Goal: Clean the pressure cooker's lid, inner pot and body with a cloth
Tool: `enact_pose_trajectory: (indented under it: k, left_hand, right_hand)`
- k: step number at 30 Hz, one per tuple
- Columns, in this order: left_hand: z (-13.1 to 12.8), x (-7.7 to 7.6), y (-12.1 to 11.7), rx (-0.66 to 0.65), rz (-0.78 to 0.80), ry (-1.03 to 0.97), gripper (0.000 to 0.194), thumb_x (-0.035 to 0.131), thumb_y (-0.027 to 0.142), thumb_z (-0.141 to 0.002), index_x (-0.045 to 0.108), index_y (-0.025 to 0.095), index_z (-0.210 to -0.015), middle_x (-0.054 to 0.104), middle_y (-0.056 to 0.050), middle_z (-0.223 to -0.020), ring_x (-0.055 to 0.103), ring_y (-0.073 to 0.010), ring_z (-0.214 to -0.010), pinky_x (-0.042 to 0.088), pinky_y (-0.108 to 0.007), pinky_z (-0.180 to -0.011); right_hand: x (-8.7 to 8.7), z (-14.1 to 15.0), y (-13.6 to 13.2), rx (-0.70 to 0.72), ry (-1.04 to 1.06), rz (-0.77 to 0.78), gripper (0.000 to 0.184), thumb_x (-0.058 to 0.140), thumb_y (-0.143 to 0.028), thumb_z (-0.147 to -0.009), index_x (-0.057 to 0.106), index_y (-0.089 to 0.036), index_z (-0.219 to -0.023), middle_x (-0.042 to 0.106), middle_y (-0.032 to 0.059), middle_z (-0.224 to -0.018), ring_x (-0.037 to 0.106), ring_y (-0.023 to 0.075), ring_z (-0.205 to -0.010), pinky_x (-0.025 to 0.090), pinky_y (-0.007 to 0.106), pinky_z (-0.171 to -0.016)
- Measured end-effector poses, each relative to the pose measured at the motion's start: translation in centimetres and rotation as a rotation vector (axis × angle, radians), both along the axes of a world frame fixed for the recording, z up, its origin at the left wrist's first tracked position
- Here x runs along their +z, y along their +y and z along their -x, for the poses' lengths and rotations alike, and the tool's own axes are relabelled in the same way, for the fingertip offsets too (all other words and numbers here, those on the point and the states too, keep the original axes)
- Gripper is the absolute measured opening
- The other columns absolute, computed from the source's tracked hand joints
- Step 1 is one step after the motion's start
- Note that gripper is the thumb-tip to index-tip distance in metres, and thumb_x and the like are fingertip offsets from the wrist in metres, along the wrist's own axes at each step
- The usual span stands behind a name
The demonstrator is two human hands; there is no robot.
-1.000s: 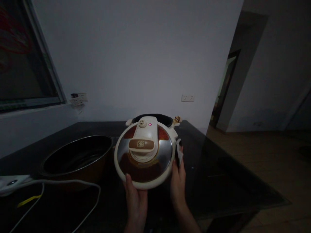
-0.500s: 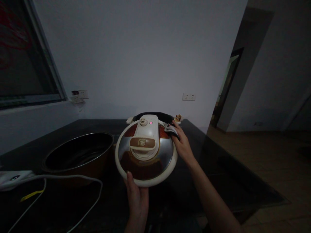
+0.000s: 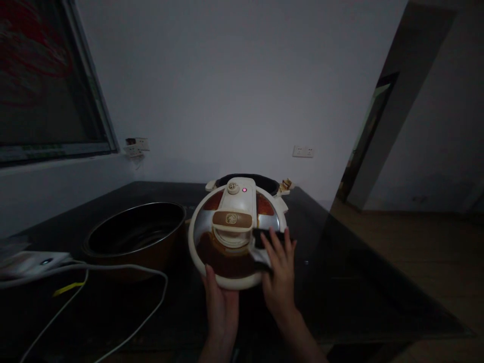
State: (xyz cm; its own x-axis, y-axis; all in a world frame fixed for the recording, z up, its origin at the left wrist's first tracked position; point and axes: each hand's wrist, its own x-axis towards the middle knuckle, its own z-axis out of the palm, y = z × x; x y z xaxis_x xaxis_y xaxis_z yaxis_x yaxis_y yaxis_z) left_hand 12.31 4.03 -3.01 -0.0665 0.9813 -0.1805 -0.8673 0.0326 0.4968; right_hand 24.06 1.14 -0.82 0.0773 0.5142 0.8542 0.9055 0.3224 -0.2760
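Note:
A pressure cooker lid, shiny brown and silver with a cream rim, stands tilted toward me. Its brown handle and cream valve housing face up. My left hand grips the lid's lower rim, thumb over the front. Against the lid's right side, my right hand presses a black and white cloth, its fingers over the fabric. Behind the lid, the cooker body shows its dark opening and cream side handles; the lid hides most of it.
A wide dark pot stands on the black table to the left. Nearer me on that side are a white power strip, a looping white cable and a yellow tag. Wall sockets sit behind.
My right hand has slid the cloth from the lid's upper right down to its lower right. My left hand keeps hold of the rim. The whole view has shifted slightly.

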Motion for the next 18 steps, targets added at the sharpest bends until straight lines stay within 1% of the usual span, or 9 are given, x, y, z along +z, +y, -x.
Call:
enact_pose_trajectory:
  k: [3, 5, 6, 8, 10, 12, 14, 16, 18]
  left_hand:
    - [-0.4, 1.5, -0.6, 0.034, 0.033, -0.104, 0.043, 0.043, 0.039, -0.095, 0.044, 0.036, -0.139, 0.049, -0.001, -0.145, 0.043, -0.0218, -0.134, 0.035, -0.041, -0.111]
    - [-0.4, 2.2, -1.0, 0.014, 0.042, -0.143, 0.042, 0.042, 0.036, -0.096, 0.045, 0.036, -0.138, 0.050, 0.000, -0.143, 0.043, -0.0218, -0.134, 0.033, -0.042, -0.112]
    - [-0.4, 2.5, -1.1, 0.001, 0.046, -0.159, 0.042, 0.042, 0.036, -0.096, 0.046, 0.037, -0.138, 0.051, 0.000, -0.142, 0.043, -0.0222, -0.134, 0.032, -0.043, -0.112]
    - [-0.2, 2.6, -1.4, -0.029, 0.047, -0.192, 0.042, 0.042, 0.038, -0.095, 0.046, 0.037, -0.138, 0.052, 0.000, -0.141, 0.042, -0.0234, -0.134, 0.030, -0.045, -0.113]
    - [0.0, 2.5, -1.5, -0.071, 0.038, -0.236, 0.043, 0.037, 0.042, -0.096, 0.048, 0.035, -0.137, 0.053, -0.001, -0.140, 0.040, -0.0244, -0.136, 0.028, -0.046, -0.114]
    - [0.3, 2.0, -1.4, -0.128, 0.031, -0.277, 0.046, 0.033, 0.045, -0.096, 0.050, 0.033, -0.136, 0.055, -0.002, -0.138, 0.038, -0.0244, -0.137, 0.026, -0.045, -0.114]
    - [0.6, 1.1, -1.3, -0.166, 0.013, -0.280, 0.048, 0.031, 0.048, -0.095, 0.052, 0.032, -0.135, 0.057, -0.003, -0.137, 0.038, -0.0242, -0.137, 0.025, -0.044, -0.115]
    - [0.8, 0.1, -1.2, -0.183, -0.042, -0.232, 0.049, 0.032, 0.050, -0.093, 0.053, 0.033, -0.133, 0.058, -0.002, -0.135, 0.038, -0.0237, -0.137, 0.025, -0.043, -0.114]
    - [0.8, -0.8, -1.0, -0.200, -0.158, -0.159, 0.049, 0.036, 0.054, -0.091, 0.053, 0.036, -0.133, 0.057, 0.000, -0.136, 0.037, -0.0216, -0.138, 0.026, -0.040, -0.114]
  right_hand:
    - [3.9, -2.9, 2.3, 0.008, 0.093, 0.013, 0.056, 0.038, -0.013, -0.088, 0.038, -0.027, -0.143, 0.032, 0.0042, -0.153, 0.007, 0.0242, -0.146, 0.013, 0.064, -0.112]
    - [5.3, -3.5, 2.8, 0.019, 0.060, 0.048, 0.053, 0.039, -0.015, -0.090, 0.041, -0.026, -0.141, 0.034, 0.0036, -0.152, 0.009, 0.0224, -0.146, 0.014, 0.061, -0.113]
    - [5.5, -3.3, 2.7, 0.019, 0.025, 0.058, 0.053, 0.040, -0.015, -0.089, 0.041, -0.026, -0.141, 0.036, 0.0036, -0.151, 0.012, 0.0219, -0.146, 0.014, 0.060, -0.114]
    - [4.9, -2.0, 1.7, 0.008, -0.058, 0.060, 0.056, 0.041, -0.012, -0.087, 0.039, -0.024, -0.142, 0.039, 0.0042, -0.150, 0.017, 0.0214, -0.145, 0.015, 0.057, -0.115]
    - [3.5, 0.0, 0.2, 0.003, -0.134, 0.047, 0.060, 0.043, -0.010, -0.084, 0.037, -0.020, -0.143, 0.041, 0.0057, -0.148, 0.020, 0.0217, -0.144, 0.013, 0.054, -0.116]
    - [2.0, 2.1, -1.1, 0.022, -0.190, 0.032, 0.061, 0.044, -0.010, -0.081, 0.038, -0.016, -0.142, 0.042, 0.0067, -0.147, 0.020, 0.0216, -0.144, 0.012, 0.049, -0.116]
    - [1.3, 3.8, -1.9, 0.041, -0.241, 0.008, 0.057, 0.046, -0.012, -0.082, 0.044, -0.017, -0.139, 0.045, 0.0043, -0.145, 0.023, 0.0202, -0.143, 0.009, 0.043, -0.117]
    - [1.6, 4.9, -1.9, 0.039, -0.297, 0.001, 0.051, 0.048, -0.016, -0.086, 0.048, -0.019, -0.136, 0.046, 0.0016, -0.144, 0.025, 0.0197, -0.142, 0.005, 0.039, -0.118]
    - [2.7, 5.6, -1.2, 0.051, -0.370, 0.024, 0.046, 0.049, -0.019, -0.089, 0.050, -0.019, -0.135, 0.045, 0.0016, -0.145, 0.029, 0.0211, -0.141, 0.004, 0.040, -0.118]
